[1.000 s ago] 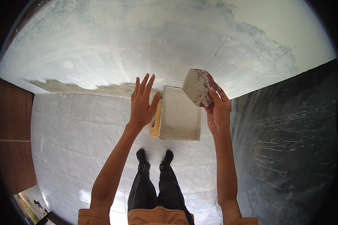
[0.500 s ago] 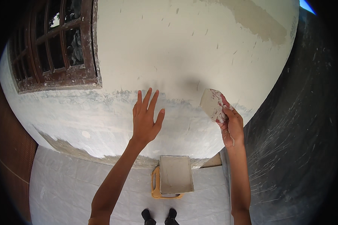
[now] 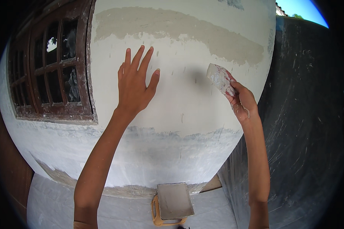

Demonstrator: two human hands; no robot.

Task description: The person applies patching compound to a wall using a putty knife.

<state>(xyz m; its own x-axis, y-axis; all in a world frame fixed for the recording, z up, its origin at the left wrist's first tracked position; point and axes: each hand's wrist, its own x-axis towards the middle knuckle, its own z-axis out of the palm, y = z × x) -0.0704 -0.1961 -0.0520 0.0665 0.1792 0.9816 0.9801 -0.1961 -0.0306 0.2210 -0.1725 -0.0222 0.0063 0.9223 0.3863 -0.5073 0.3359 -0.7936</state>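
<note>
My left hand (image 3: pixel 135 82) is raised with fingers spread, flat against or just off the white plastered wall (image 3: pixel 179 110); contact is unclear. My right hand (image 3: pixel 242 102) grips a wide putty knife (image 3: pixel 219 78) smeared with white plaster, its blade tilted up and left, close to the wall. Above both hands runs a band of grey, unpainted plaster (image 3: pixel 187 28). Far below, a rectangular grey tray of plaster (image 3: pixel 174 200) rests on a yellow stool (image 3: pixel 156 212).
A dark wooden window with glass panes (image 3: pixel 51 65) sits in the wall to the left. A dark, scratched wall (image 3: pixel 309 126) rises at the right. Pale tiled floor (image 3: pixel 114 212) lies below. A strip of blue sky shows at the top right.
The view has swung up from the floor and tray to the wall. Both hands have risen with it; the right still holds the putty knife, and the tray now lies far below.
</note>
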